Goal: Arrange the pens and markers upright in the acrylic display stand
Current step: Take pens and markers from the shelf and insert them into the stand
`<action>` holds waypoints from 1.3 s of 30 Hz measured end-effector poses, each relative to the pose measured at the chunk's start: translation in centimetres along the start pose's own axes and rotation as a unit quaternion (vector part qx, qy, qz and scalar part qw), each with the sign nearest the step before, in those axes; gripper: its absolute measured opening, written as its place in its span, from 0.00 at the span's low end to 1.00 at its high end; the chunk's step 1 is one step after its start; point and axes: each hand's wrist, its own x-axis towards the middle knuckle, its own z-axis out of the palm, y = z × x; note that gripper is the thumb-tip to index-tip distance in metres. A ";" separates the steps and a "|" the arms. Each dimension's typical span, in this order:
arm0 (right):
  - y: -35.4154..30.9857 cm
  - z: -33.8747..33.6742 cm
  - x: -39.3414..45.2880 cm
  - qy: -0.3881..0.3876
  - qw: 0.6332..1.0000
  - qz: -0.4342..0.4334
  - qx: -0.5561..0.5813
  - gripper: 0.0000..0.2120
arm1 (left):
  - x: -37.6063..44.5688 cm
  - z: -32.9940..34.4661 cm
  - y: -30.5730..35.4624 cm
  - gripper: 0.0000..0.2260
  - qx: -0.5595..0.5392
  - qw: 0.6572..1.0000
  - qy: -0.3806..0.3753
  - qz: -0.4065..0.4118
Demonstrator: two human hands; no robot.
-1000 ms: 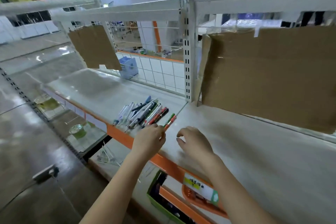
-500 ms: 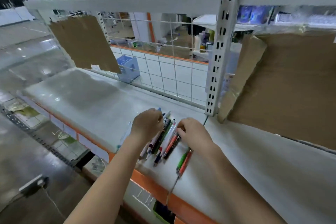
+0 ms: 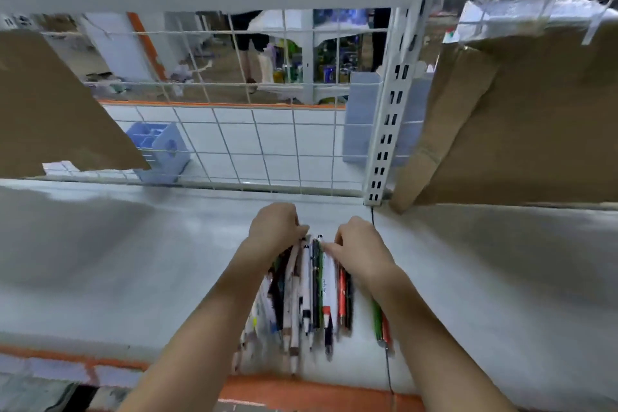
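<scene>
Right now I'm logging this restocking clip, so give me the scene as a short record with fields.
setting: white shop shelf with a wire grid back
pens: a bunch of pens and markers lying flat on the shelf, none upright
apart from bunch: a green and a red pen lying to its right
left hand: fingers curled on the far ends of the pens
right hand: fingertips on the pens' far ends
display stand: not identifiable; a blue compartment holder sits behind the grid
cardboard: sheets hang left and right

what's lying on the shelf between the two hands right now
In the head view, the far ends of the pens lie between the left hand and the right hand: a black one, a green one and white ones, flat on the shelf.
</scene>
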 end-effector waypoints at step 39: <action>24.0 -18.2 -29.0 0.403 0.842 0.115 0.340 0.05 | -15.7 5.1 35.4 0.02 -0.468 0.796 -0.124 0.364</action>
